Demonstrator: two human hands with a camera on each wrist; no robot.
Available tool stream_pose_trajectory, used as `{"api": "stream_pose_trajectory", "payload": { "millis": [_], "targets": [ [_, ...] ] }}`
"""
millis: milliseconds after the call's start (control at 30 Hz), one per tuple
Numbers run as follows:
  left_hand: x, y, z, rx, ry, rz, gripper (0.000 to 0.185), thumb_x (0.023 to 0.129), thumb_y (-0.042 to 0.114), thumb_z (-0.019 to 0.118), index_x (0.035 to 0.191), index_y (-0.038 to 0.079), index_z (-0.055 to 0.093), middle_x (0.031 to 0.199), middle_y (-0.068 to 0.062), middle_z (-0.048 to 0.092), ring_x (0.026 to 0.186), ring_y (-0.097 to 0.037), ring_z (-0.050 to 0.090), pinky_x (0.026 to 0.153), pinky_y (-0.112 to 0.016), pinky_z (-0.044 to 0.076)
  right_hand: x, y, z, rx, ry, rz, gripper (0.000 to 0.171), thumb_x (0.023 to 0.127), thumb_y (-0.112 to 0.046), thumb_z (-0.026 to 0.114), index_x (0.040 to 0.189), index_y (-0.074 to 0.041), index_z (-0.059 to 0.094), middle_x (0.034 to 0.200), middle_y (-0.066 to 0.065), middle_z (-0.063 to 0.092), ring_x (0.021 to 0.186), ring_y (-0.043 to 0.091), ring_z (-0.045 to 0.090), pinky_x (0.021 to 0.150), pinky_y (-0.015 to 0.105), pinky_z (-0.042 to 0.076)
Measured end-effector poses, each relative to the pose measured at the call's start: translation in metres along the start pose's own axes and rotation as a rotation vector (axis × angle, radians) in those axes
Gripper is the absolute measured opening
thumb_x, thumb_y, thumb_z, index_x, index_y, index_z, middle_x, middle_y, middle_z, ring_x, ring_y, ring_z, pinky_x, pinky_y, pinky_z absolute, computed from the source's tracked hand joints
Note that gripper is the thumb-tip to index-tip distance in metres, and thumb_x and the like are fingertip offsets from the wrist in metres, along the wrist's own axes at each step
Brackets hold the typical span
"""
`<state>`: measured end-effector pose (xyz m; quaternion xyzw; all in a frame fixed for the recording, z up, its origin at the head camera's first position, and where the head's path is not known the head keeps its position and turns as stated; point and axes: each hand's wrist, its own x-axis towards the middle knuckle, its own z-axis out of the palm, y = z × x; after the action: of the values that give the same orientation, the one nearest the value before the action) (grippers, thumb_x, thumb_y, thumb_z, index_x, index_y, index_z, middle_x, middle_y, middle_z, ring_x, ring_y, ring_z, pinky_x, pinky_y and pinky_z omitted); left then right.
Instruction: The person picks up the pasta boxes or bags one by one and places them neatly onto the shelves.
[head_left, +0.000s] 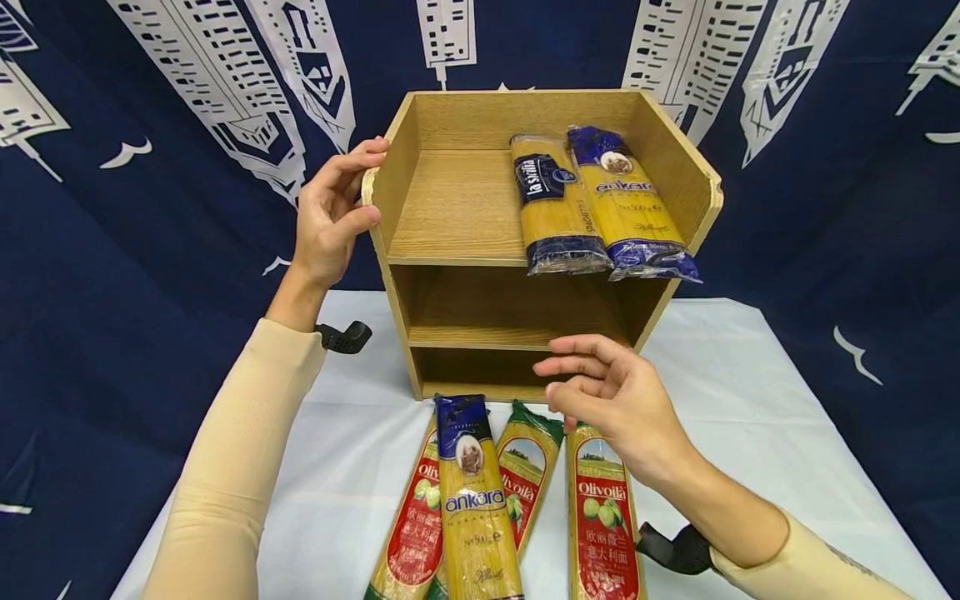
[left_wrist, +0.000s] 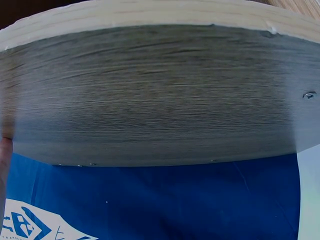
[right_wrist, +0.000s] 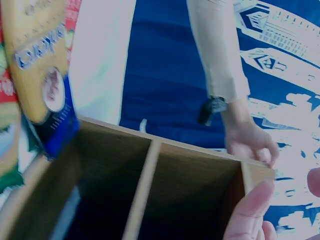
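Observation:
My left hand [head_left: 330, 208] holds the left side panel of a small wooden shelf [head_left: 457, 208], thumb by its front edge and fingers at its top edge. In the left wrist view the outer face of that panel [left_wrist: 160, 95] fills most of the picture. My right hand [head_left: 618, 408] hovers before the lower compartments with loosely bent fingers and nothing in them. On the top shelf, at the right, a La Sibilla-like spaghetti pack [head_left: 558, 204] lies beside a blue-and-yellow Ankara spaghetti pack [head_left: 630, 196]. Both overhang the front edge a little.
In front of the shelf, on a white-covered table [head_left: 330, 483], another Ankara pack [head_left: 476, 508] lies across red-labelled Olivoilà packs. One more Olivoilà pack [head_left: 603, 517] lies to the right, below my right hand. A navy curtain [head_left: 810, 250] with white building prints hangs behind.

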<state>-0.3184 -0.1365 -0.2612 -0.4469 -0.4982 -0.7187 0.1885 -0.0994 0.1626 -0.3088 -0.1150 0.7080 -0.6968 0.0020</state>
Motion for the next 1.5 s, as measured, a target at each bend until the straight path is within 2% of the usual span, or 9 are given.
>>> {"api": "stream_pose_trajectory", "payload": {
  "millis": [133,300,633,733,933,1200,1333,1433,1500],
  "targets": [
    [0.0,0.0,-0.001,0.004,-0.001,0.002,0.047,0.074,0.012,0.082,0.117,-0.003,0.069,0.137,-0.021,0.059,0.139,-0.034,0.045,0.119,-0.046,0.03,0.0,0.018,0.002,-0.059,-0.042,0.121,0.05,0.09,-0.004,0.072,0.134,0.006,0.05,0.115,0.02,0.068,0.085,0.023,0.07,0.064,0.031,0.058],
    [0.003,0.0,0.0,0.007,-0.006,0.012,0.047,0.074,0.012,0.081,0.117,-0.003,0.069,0.137,-0.021,0.059,0.138,-0.034,0.046,0.119,-0.046,0.03,0.0,0.043,0.006,-0.119,-0.101,0.256,0.058,0.09,-0.016,0.074,0.137,0.005,0.047,0.11,0.016,0.069,0.083,0.025,0.068,0.066,0.036,0.058],
    [0.007,0.0,0.0,0.018,-0.005,0.036,0.046,0.074,0.009,0.078,0.117,-0.004,0.069,0.136,-0.022,0.059,0.138,-0.035,0.046,0.118,-0.046,0.03,-0.009,0.089,0.029,-0.221,-0.076,0.461,0.069,0.083,-0.026,0.082,0.135,0.003,0.047,0.106,0.012,0.067,0.085,0.024,0.067,0.073,0.04,0.055],
    [0.008,0.0,0.0,0.02,-0.006,0.038,0.046,0.073,0.008,0.077,0.117,-0.004,0.068,0.136,-0.022,0.059,0.138,-0.035,0.046,0.118,-0.046,0.03,-0.01,0.101,0.034,-0.229,-0.084,0.489,0.071,0.083,-0.025,0.083,0.135,0.005,0.045,0.105,0.012,0.067,0.086,0.023,0.066,0.075,0.042,0.054],
    [0.011,0.0,0.001,0.027,-0.005,0.042,0.046,0.073,0.009,0.077,0.117,-0.004,0.069,0.136,-0.022,0.059,0.138,-0.034,0.046,0.118,-0.046,0.03,-0.013,0.116,0.04,-0.164,-0.128,0.55,0.076,0.082,-0.02,0.084,0.134,0.013,0.039,0.099,0.017,0.065,0.084,0.027,0.066,0.07,0.045,0.057],
    [0.006,-0.001,0.001,0.027,-0.008,0.016,0.045,0.075,0.007,0.074,0.118,-0.003,0.068,0.137,-0.021,0.059,0.139,-0.034,0.046,0.119,-0.047,0.03,-0.022,0.125,0.051,-0.193,-0.091,0.562,0.074,0.077,-0.017,0.087,0.127,0.013,0.042,0.095,0.018,0.058,0.078,0.025,0.061,0.065,0.039,0.055],
    [0.0,-0.001,0.001,0.032,-0.013,0.01,0.045,0.075,0.008,0.076,0.118,-0.003,0.068,0.137,-0.021,0.059,0.139,-0.034,0.045,0.119,-0.047,0.029,-0.031,0.131,0.06,-0.201,-0.081,0.57,0.068,0.075,-0.014,0.088,0.122,0.011,0.044,0.094,0.016,0.055,0.076,0.023,0.056,0.053,0.032,0.048],
    [-0.001,-0.001,0.0,0.035,-0.012,0.019,0.045,0.076,0.008,0.075,0.118,-0.003,0.068,0.137,-0.021,0.059,0.139,-0.035,0.045,0.12,-0.047,0.028,-0.035,0.134,0.065,-0.286,-0.088,0.548,0.071,0.074,-0.019,0.09,0.122,0.009,0.046,0.095,0.014,0.055,0.076,0.022,0.055,0.054,0.032,0.046],
    [-0.001,0.0,-0.001,0.036,-0.007,0.025,0.045,0.075,0.008,0.075,0.118,-0.003,0.068,0.137,-0.022,0.059,0.139,-0.035,0.045,0.119,-0.047,0.028,-0.037,0.135,0.067,-0.36,-0.109,0.514,0.074,0.073,-0.023,0.091,0.124,0.009,0.047,0.095,0.011,0.057,0.079,0.021,0.057,0.064,0.037,0.051]
  ]
}}
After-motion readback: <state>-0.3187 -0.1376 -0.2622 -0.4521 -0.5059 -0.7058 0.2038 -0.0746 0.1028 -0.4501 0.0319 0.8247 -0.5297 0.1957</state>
